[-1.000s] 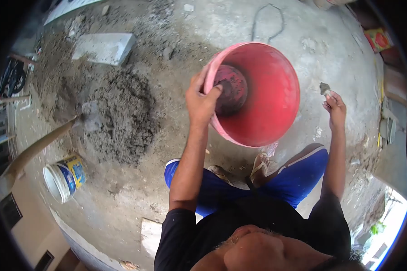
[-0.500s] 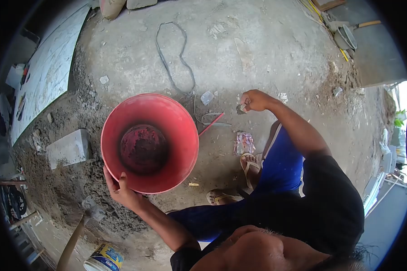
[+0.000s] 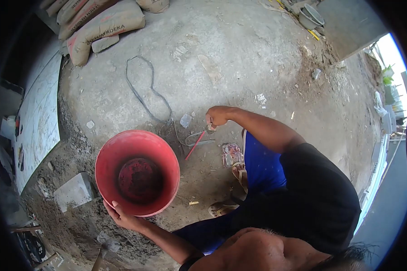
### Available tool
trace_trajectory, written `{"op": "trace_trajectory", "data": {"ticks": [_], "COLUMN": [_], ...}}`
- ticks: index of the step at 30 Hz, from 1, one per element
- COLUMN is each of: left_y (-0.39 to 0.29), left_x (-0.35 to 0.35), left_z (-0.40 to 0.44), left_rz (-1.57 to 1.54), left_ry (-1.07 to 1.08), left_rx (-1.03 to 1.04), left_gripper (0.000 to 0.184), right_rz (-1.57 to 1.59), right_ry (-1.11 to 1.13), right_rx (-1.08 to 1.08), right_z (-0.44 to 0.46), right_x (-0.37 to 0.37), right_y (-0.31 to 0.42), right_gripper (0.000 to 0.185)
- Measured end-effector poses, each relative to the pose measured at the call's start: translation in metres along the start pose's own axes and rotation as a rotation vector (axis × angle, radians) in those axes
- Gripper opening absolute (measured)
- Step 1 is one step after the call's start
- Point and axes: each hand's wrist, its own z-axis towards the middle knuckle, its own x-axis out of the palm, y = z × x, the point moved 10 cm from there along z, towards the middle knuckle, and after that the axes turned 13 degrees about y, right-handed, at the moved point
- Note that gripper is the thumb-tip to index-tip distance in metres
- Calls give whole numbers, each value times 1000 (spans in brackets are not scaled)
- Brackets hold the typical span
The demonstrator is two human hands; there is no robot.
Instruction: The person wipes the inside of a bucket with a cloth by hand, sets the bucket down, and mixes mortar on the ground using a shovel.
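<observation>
My left hand (image 3: 123, 217) grips the near-left rim of a red bucket (image 3: 167, 156), thumb over the edge. The bucket's open mouth faces up towards me, with dark residue on the bottom inside. My right hand (image 3: 216, 118) is closed around a small grey lump (image 3: 210, 128), mostly hidden by the fingers. Just below that hand lie a thin red stick (image 3: 195, 145) and a bent loop of wire or cord on the concrete floor. A crumpled wrapper (image 3: 232, 155) rests near my sandalled foot.
Cement sacks (image 3: 106, 28) are stacked at the upper left. A grey cord (image 3: 147, 97) curls on the floor. A pale block (image 3: 74, 192), wet mortar (image 3: 126, 241) and a shovel (image 3: 105, 248) are at the lower left. A basin (image 3: 311, 17) stands at the upper right.
The view has swung towards the sacks. My left hand has carried the bucket left, over beside the block, and its mouth now faces upward. My right hand has come closer to the red stick.
</observation>
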Motion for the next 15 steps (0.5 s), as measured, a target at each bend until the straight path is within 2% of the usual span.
{"op": "trace_trajectory", "data": {"ticks": [2, 5, 7, 9, 10, 11, 12, 13, 15], "left_y": [-2, -4, 2, -1, 2, 10, 4, 8, 15], "left_x": [-6, -7, -15, -24, -28, -32, -33, -37, -40], "left_z": [0, 1, 13, 13, 13, 15, 9, 5, 1], "left_rz": [121, 144, 205, 113, 119, 107, 151, 117, 72], "left_ry": [-55, -72, 81, 208, 278, 341, 379, 418, 515], "left_rx": [-23, -83, -26, -33, -124, -144, -277, -344, -482], "left_gripper": [54, 53, 51, 47, 49, 55, 60, 64, 62], "right_rz": [-51, -69, -101, -126, -110, 49, 84, 82, 172], "right_ry": [26, 4, -58, -37, -32, -15, -63, -80, -45], "right_rx": [19, 57, 76, 13, 45, 36, 12, 28, 22], "right_z": [8, 14, 11, 13, 12, 4, 11, -6, -4], "right_x": [2, -3, -11, -11, -12, -11, -10, -17, -13], "right_y": [-4, -15, -15, -5, -4, 3, -7, 15, 9], "right_gripper": [46, 47, 44, 38, 30, 29, 26, 24, 29]}}
